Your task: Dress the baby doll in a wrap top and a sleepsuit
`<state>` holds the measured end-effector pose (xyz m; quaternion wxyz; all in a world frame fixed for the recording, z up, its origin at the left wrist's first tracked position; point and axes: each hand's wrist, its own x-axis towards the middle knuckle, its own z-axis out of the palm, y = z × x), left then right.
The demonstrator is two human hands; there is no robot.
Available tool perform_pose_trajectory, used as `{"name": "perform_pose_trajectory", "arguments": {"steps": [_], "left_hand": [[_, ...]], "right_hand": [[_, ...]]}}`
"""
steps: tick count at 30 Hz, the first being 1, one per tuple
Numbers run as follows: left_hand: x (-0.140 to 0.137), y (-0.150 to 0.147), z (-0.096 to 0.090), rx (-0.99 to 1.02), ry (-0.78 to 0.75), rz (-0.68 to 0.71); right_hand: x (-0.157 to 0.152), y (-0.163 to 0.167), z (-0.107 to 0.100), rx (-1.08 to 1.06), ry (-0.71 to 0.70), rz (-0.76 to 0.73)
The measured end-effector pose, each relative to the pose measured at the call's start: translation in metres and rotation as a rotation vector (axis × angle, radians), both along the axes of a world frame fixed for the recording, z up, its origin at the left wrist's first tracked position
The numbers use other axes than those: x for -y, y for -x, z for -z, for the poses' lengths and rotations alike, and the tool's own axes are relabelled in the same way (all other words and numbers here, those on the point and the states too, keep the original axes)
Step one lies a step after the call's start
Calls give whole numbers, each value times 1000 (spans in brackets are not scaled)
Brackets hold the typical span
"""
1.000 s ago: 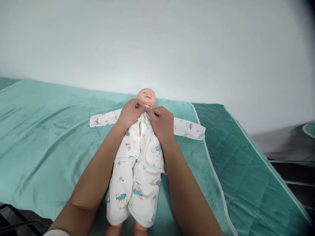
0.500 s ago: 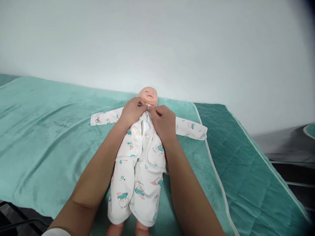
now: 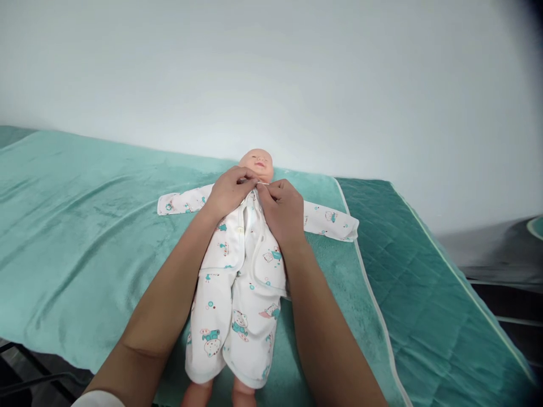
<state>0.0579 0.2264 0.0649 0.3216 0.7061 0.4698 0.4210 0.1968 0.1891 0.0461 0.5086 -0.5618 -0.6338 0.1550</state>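
A baby doll (image 3: 257,160) lies on its back with its head toward the wall. It wears a white printed jacket (image 3: 271,263) and matching trousers (image 3: 250,333); the sleeves stretch out to both sides. At the jacket's neckline, my left hand (image 3: 232,189) pinches the collar edge from the left. My right hand (image 3: 283,206) pinches the collar from the right, its fingertips close against those of the left. Below the hands the jacket's front edges hang apart. Whatever fastener lies between my fingertips is hidden.
Under the doll lies a light green blanket (image 3: 93,198) with a pale edging. A darker quilted cover (image 3: 407,271) shows to the right. Behind the bed rises a pale wall (image 3: 271,73). Dark metal bars (image 3: 34,362) show at the lower left.
Both hands stay at the collar. My left fingers have shifted slightly, reaching a little farther right over the neckline. The doll and clothing look almost unchanged.
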Motion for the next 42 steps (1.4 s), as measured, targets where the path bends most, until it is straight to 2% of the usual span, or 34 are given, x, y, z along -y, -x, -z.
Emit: {"name": "perform_pose_trajectory", "arguments": {"steps": [7,12,18,22,26,28,32,38,40,42], "left_hand": [[3,2,0,-21,-6,29],[3,3,4,-20,7,-11],[6,5,8,-23,-55,-13],[12,9,9,-129,-146,78],[24,12,10,-230,-171,53],[32,15,13,-181,-168,44],[45,21,18,39,-155,55],[48,32,16,173,1,131],[47,36,13,179,39,151],[47,40,12,175,68,162]], "right_hand": [[0,-3,5,-47,48,-56],[1,-6,14,-23,12,-90],[19,-12,22,24,53,-177],[36,-18,29,-22,99,-235],[43,-20,33,-74,116,-276],[43,-20,33,-83,115,-283],[41,-20,33,-76,106,-290],[43,-21,25,-33,39,-345],[43,-19,18,17,-6,-320],[43,-14,11,98,-44,-226]]}}
